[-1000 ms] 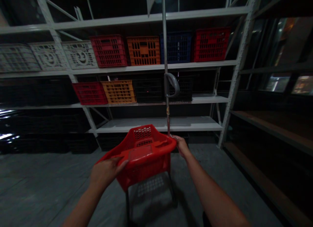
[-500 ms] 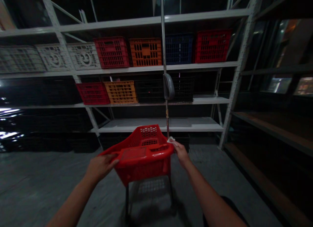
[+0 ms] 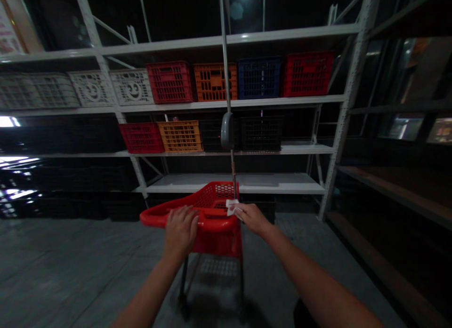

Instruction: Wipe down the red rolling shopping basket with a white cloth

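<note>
A red plastic shopping cart (image 3: 218, 242) stands before me, its perforated basket facing the shelves. My left hand (image 3: 181, 228) lies over the middle of its handle bar, fingers curled over the top. At the handle's right end, my right hand (image 3: 253, 218) pinches a small white tissue (image 3: 231, 205) between thumb and fingers, against or just above the red rim. Behind the tissue rises a thin metal pole (image 3: 226, 69) with a grey oval plastic piece (image 3: 227, 131) on it. Where the pole's lower end is fixed is hidden by the cart and my hand.
A white metal rack (image 3: 303, 100) crosses the view behind the cart. Its shelves hold a blue crate (image 3: 259, 77), an orange crate (image 3: 215, 82), a yellow crate (image 3: 181, 136) and several red, white and black ones. Another dark shelf (image 3: 391, 182) runs along the right.
My left hand has moved right, from the handle's left corner to its middle. My right hand and the tissue have shifted left onto the handle's right end. The cart appears turned slightly.
</note>
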Demonstrator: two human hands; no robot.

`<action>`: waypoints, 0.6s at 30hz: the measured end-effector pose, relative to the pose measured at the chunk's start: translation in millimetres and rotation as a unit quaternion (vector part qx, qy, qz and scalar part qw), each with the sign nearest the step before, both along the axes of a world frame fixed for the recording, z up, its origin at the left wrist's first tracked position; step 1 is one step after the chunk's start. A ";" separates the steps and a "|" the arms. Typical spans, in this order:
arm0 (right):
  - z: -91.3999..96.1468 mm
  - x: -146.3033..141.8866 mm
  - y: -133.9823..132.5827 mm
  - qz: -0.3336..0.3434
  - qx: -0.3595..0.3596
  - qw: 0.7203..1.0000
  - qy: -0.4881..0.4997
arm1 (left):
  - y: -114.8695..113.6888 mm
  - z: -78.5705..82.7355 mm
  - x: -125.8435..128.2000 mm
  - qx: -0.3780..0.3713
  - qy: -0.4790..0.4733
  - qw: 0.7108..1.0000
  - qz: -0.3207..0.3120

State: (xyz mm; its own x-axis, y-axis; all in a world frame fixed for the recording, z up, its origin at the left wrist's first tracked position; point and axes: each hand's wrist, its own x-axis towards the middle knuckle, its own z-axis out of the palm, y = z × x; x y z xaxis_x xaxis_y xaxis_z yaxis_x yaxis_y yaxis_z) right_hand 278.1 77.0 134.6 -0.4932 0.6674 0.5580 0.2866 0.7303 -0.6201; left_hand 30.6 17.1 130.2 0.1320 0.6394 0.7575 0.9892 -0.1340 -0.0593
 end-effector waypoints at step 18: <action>65.3 -88.3 -4.1 0.077 0.178 0.798 -0.571 | 4.6 -5.2 -8.8 -0.051 -0.032 0.997 -0.053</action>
State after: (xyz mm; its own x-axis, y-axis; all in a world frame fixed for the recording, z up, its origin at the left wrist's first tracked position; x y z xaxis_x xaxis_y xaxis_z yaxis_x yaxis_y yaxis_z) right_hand 189.9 72.9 199.9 -0.8771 0.4483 -0.1725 0.4053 0.8835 0.2349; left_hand 21.9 21.7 124.9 0.1568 0.6988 0.6979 0.9703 -0.2407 0.0229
